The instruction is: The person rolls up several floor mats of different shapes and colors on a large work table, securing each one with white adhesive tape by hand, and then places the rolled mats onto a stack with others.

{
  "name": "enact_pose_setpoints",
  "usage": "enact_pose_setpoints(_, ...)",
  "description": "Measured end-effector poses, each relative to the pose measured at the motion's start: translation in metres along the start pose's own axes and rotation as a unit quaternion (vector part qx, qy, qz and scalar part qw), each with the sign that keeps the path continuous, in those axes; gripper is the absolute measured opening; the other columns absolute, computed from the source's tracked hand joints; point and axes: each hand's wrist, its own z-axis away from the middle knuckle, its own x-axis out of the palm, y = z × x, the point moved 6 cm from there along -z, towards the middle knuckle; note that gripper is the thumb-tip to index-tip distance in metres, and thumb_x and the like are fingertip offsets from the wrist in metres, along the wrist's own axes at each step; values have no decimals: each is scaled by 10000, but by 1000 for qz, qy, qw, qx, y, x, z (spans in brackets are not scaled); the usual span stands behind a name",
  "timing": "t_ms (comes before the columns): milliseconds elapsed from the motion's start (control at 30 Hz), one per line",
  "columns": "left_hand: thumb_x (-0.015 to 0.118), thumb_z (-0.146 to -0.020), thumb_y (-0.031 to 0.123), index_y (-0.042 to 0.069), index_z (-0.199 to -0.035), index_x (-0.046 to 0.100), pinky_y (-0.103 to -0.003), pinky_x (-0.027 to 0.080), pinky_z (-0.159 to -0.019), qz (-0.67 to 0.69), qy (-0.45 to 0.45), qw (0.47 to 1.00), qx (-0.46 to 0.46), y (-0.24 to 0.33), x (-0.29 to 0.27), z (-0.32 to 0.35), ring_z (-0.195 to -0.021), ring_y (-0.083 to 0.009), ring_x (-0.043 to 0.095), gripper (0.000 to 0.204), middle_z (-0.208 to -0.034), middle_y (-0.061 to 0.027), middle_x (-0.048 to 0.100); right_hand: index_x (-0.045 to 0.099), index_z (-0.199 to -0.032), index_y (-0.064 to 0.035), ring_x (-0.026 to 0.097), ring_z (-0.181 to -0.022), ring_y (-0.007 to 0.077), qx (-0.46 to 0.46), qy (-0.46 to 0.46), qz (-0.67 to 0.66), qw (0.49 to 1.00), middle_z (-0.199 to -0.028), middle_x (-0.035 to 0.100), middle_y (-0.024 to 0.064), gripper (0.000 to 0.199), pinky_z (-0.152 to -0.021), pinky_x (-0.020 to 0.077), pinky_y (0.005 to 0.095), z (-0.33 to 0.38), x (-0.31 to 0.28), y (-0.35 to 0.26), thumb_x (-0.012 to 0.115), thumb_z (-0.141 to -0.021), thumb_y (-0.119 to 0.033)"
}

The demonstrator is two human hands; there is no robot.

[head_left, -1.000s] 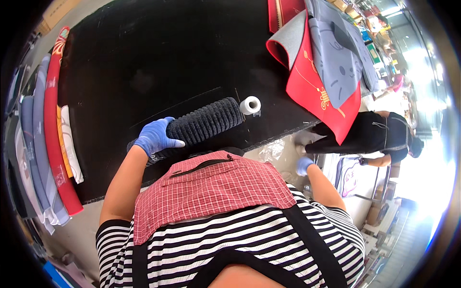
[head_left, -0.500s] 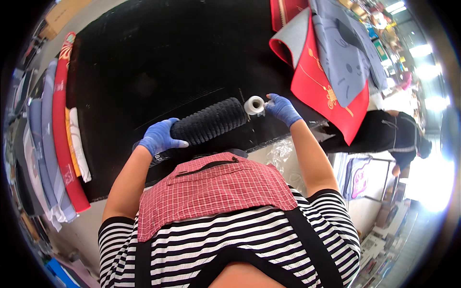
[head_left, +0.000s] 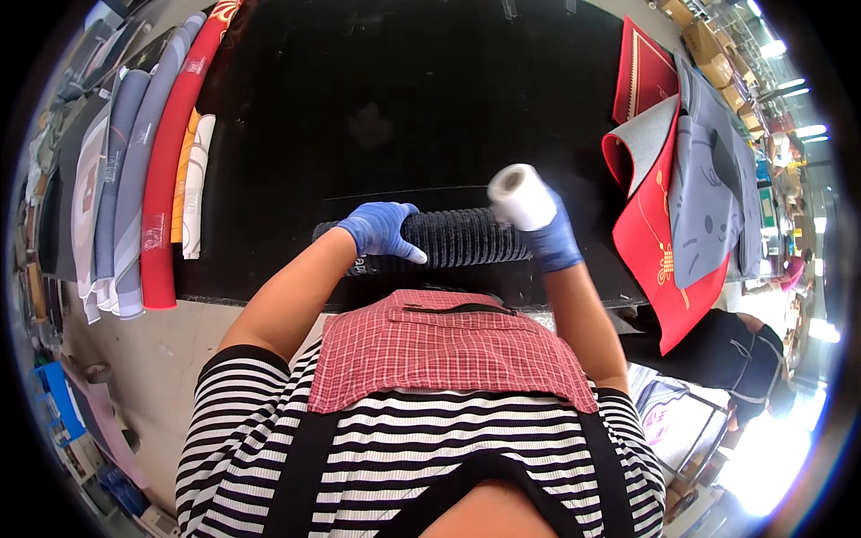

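Observation:
A dark grey ribbed mat, rolled into a cylinder, lies across the near part of the black table. My left hand, in a blue glove with bare-looking fingertips, grips the left part of this roll from above, its thumb along the near side. At the roll's right end, my blue-gloved right hand holds a white roll of wrapping film or tape with its hollow core facing left and up. The film roll is raised above the mat and slightly blurred. Most of my right fingers are hidden behind it.
Rolled mats, including a long red one, are lined up along the left side. On the right, a red mat and a grey mat overlap and hang over the edge. A person in dark clothes is beyond the right corner.
My right hand has brought the film roll up and inward, from beside the mat's right end to above it. The rolled mat now lies nearly level across the view, my left hand still on it.

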Motion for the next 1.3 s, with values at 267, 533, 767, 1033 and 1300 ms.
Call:
enact_pose_setpoints(267,912,-653,439,35,-1268,631,-394,479,-1013,35,67,993,88,5,-13,-6,-1132,-352,637,788,-1181,-185,690,692,-1105,-26,699,-892,139,-69,50,-85,993,-993,739,55,249,-783,556,280,-11,90,47,737,-902,-163)
enact_pose_setpoints(533,789,-876,366,3,-1104,695,-279,510,-878,512,142,834,150,19,-1,-2,-931,-124,620,439,-974,-38,692,689,-1098,-17,689,-879,132,-71,73,-156,983,-983,735,46,346,-783,555,289,-13,87,55,776,-888,-277)
enact_pose_setpoints(767,704,-886,193,32,-938,705,-396,521,-728,99,214,972,-12,-27,-33,-34,-759,-273,661,169,-802,-159,692,569,-1316,-8,664,-1108,207,-137,44,-96,985,-1205,681,116,385,-976,521,306,2,77,42,658,-944,-47)
enact_pose_setpoints(1033,653,-778,77,184,-935,783,-418,546,-814,-118,-41,990,68,-45,1,-90,-912,-326,701,230,-933,-139,738,517,-1353,9,622,-1195,249,-118,-12,-154,981,-1288,628,145,417,-1041,512,363,21,84,44,633,-954,-24)
enact_pose_setpoints(1300,699,-901,268,106,-1100,773,-385,517,-935,151,-101,981,68,-38,-2,-62,-1007,-240,689,268,-1026,-120,755,606,-1262,-31,667,-1076,190,-97,25,-186,977,-1182,686,82,495,-947,532,290,26,82,52,817,-817,-85)
